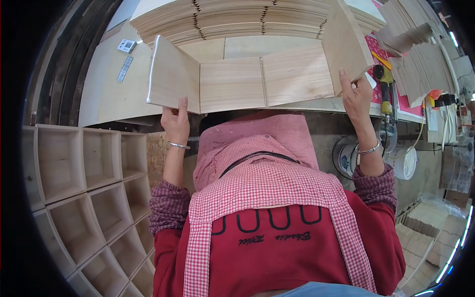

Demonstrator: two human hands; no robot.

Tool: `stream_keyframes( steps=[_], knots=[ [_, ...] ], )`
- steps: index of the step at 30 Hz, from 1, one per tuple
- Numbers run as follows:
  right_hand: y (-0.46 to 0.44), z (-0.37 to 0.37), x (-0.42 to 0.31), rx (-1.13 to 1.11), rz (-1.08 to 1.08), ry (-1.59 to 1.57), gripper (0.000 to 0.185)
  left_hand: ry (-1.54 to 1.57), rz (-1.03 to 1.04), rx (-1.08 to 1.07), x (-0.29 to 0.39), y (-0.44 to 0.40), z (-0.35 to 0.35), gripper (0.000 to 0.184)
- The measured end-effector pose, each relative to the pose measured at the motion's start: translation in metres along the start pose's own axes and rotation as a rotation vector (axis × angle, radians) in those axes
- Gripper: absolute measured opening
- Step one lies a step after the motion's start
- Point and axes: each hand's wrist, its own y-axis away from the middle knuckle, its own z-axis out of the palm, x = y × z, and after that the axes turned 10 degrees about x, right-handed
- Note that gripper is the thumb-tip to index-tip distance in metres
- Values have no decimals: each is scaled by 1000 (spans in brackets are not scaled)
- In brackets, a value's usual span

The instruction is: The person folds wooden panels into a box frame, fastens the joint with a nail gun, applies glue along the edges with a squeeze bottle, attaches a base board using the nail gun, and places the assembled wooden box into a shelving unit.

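Observation:
Four jointed wooden panels [232, 84] lie along the table's front edge, the middle two flat and the two end ones tilted up. My left hand [176, 121] grips the lower edge of the left end panel [173, 74], thumb on its inner face. At the right end panel [346, 44], my right hand [357, 96] holds the lower corner between thumb and fingers. A pale line of what looks like glue runs down the left panel's outer edge. Behind the panels, long stacks of grooved wooden strips [227, 22] lie across the table.
Open wooden boxes [104, 158] are stacked at the left. A yellow and black tool [383, 74] lies on the red patterned cloth [377, 47] at the right, near more wood stacks [420, 64]. White buckets [404, 162] stand below the table. A small box [127, 46] sits at the back left.

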Motion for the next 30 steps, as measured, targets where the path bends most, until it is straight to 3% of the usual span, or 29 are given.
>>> stream_keyframes(
  steps=[4,8,11,13,17,19,23,25,26,28,30],
  knots=[
    [-12,8,-9,63,-336,43,26,-102,126,-37,12,4,8,29],
    [-25,12,-38,41,-370,18,23,-150,107,-80,27,6,16,28],
    [-34,17,-56,-11,-466,41,26,-146,210,-74,21,8,31,25],
    [-36,21,-67,-12,-650,143,38,-121,223,-112,23,13,42,24],
    [-36,32,-81,-52,-761,264,52,-55,267,-136,22,20,67,27],
    [-35,40,-85,-111,-810,298,61,-60,416,-198,20,18,74,33],
    [-34,48,-93,-200,-820,324,62,-25,454,-158,57,14,70,47],
    [-34,51,-95,-239,-847,322,61,183,509,-53,87,4,66,66],
    [-34,53,-96,-235,-848,325,61,186,513,-52,95,-2,62,66],
    [-33,56,-99,-266,-876,331,61,152,677,-109,108,-14,55,75],
    [-29,61,-99,-257,-893,341,62,35,698,-226,123,-19,43,71]
  ],
)
